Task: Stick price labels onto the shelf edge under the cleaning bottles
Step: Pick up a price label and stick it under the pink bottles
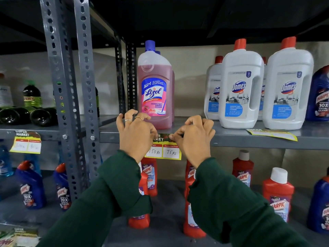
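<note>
A yellow price label, hand-marked 150 Rs and 75 Rs, hangs against the grey shelf edge just below the pink Lizol bottle. My left hand pinches the label's top left corner against the edge. My right hand presses its top right corner. Both sets of fingers cover part of the label's dark header. A second price label lies flat on the shelf in front of the white Domex bottles.
Another price label is stuck on the left bay's shelf edge. Perforated grey uprights divide the bays. Red and blue Harpic bottles stand on the lower shelf. Dark green bottles lie at the left.
</note>
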Tool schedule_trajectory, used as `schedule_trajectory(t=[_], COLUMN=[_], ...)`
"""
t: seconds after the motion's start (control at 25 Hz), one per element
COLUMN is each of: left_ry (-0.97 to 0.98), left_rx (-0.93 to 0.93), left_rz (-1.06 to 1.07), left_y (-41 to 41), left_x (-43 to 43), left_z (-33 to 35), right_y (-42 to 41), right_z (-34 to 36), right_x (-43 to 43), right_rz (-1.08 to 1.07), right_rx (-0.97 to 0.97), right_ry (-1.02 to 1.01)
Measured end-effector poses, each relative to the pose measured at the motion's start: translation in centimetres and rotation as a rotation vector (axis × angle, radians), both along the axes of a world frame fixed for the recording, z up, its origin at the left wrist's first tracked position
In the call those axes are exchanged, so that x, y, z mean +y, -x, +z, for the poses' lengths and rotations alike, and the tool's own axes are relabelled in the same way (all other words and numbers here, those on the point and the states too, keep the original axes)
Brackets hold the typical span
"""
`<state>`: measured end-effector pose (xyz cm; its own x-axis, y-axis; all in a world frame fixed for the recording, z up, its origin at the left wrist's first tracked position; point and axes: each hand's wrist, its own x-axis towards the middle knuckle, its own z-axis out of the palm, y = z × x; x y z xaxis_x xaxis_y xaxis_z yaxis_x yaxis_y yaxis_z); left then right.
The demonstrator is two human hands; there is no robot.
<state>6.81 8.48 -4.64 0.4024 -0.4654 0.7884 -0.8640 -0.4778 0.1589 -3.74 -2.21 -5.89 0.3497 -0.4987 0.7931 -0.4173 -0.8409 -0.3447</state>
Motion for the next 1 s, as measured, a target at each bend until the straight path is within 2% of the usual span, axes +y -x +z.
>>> schedule_trajectory(t=[0.28,0.44,0.64,1.0], left_ry=[-0.033,0.084,0.141,0.142], left_rx=[0.115,0.146,0.135,0.105], left_rz=[-0.099,-0.121,-0.075,-0.015], left_y=[-0.7,-0.6,-1.8,-3.8], left_x=[-0.5,-1.0,-0.6,2.0], left_z=[0.2,-0.8,-1.3,-1.3], right_y=[-0.3,-0.3,0.1,1.0], right_z=[0.0,-0.5,-0.3,0.7], right_x=[0.0,-0.5,-1.1,-2.2], right_rz=[-0.021,-0.062,0.039,0.115], right_rx=[-0.006,0.061,-0.057,0.045], right_ry=[0.082,0.074,0.003,-0.143])
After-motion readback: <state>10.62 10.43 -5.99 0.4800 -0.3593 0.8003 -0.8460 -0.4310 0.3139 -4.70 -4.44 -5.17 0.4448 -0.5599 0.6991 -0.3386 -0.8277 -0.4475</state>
